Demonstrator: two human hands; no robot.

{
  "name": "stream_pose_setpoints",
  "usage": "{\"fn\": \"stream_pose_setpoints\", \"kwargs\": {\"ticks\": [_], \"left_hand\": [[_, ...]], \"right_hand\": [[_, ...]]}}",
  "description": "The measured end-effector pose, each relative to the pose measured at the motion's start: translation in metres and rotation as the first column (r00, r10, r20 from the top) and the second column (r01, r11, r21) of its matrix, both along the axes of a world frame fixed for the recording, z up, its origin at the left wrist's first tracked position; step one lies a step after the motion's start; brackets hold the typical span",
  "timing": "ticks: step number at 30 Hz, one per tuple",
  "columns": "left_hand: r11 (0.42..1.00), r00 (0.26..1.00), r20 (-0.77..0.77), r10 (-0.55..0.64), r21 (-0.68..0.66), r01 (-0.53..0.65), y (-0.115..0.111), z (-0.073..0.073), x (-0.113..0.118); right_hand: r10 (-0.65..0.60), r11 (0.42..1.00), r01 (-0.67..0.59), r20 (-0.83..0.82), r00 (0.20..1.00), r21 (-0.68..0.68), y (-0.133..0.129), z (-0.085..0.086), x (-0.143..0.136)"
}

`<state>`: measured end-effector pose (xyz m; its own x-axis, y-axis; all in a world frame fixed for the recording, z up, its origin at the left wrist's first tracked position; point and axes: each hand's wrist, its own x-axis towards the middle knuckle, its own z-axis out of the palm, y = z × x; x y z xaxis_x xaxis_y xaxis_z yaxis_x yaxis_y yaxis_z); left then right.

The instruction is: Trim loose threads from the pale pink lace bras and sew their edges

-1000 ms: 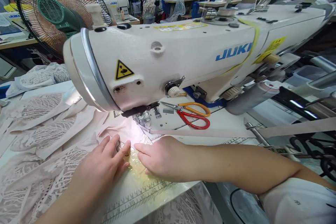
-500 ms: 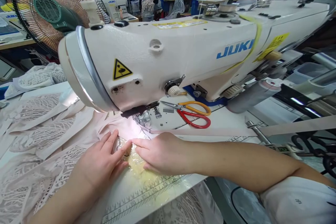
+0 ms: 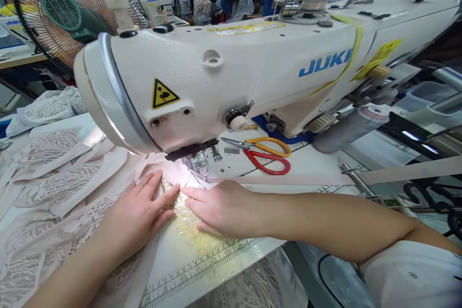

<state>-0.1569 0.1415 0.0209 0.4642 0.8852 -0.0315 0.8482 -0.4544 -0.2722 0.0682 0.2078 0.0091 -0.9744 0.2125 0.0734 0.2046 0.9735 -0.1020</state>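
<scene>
My left hand [image 3: 139, 214] lies with its fingers spread on pale pink fabric [image 3: 171, 169], left of the sewing machine's lit needle area. My right hand [image 3: 218, 207] rests on the table beside it, palm down, its index fingertip close to my left index finger at the fabric's near edge. The white sewing machine [image 3: 231, 72] reaches over the fabric, and its head hides part of the needle area. Under my hands a yellowish, clear-taped patch [image 3: 193, 231] covers the table. Pale lace pieces [image 3: 65, 183] spread out to the left.
Scissors [image 3: 267, 168] with red and orange handles lie behind my right hand. A pale strip [image 3: 415, 171] runs in from the right over a metal bar. A large fan [image 3: 72, 14] stands at the back left. Two people are in the far background.
The fabric under my left hand has shifted slightly, and both hands keep nearly the same place. The view has moved a little.
</scene>
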Motion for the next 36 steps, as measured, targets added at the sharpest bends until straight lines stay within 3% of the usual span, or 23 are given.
{"fn": "stream_pose_setpoints", "kwargs": {"ticks": [7,16,21,24,26,29,30,33,36], "left_hand": [[0.999,0.998,0.056,-0.018,0.030,0.016,0.004,-0.006,-0.009],[0.997,0.987,0.139,0.078,0.000,-0.078,0.016,-0.013,-0.023],[0.981,0.966,0.171,0.195,-0.048,-0.189,0.023,-0.011,-0.023],[0.965,0.950,0.176,0.258,-0.092,-0.245,0.024,-0.007,-0.019],[0.957,0.939,0.190,0.286,-0.106,-0.270,0.023,-0.004,-0.016],[0.959,0.933,0.222,0.281,-0.088,-0.268,0.022,-0.005,-0.015],[0.960,0.933,0.228,0.279,-0.078,-0.268,0.021,-0.005,-0.015],[0.956,0.923,0.249,0.294,-0.077,-0.284,0.020,-0.009,-0.015],[0.949,0.903,0.293,0.314,-0.089,-0.302,0.020,-0.013,-0.016]], "right_hand": [[0.018,1.000,-0.017,-0.038,0.999,0.025,0.000,-0.001,0.001],[0.020,0.999,-0.023,-0.051,0.999,-0.041,-0.003,0.001,-0.004],[0.048,0.994,-0.040,0.079,0.996,-0.097,0.002,0.038,0.007],[-0.101,0.984,0.118,0.130,0.986,-0.130,0.014,0.060,0.034],[-0.332,0.932,0.349,0.156,0.930,-0.100,0.028,0.059,0.055],[-0.625,0.770,0.638,0.221,0.749,0.015,0.053,0.036,0.082],[-0.670,0.727,0.686,0.248,0.700,0.027,0.060,0.025,0.088],[-0.727,0.672,0.740,0.218,0.651,0.028,0.071,0.001,0.101],[-0.769,0.631,0.773,0.191,0.610,0.069,0.071,-0.001,0.104]]}}
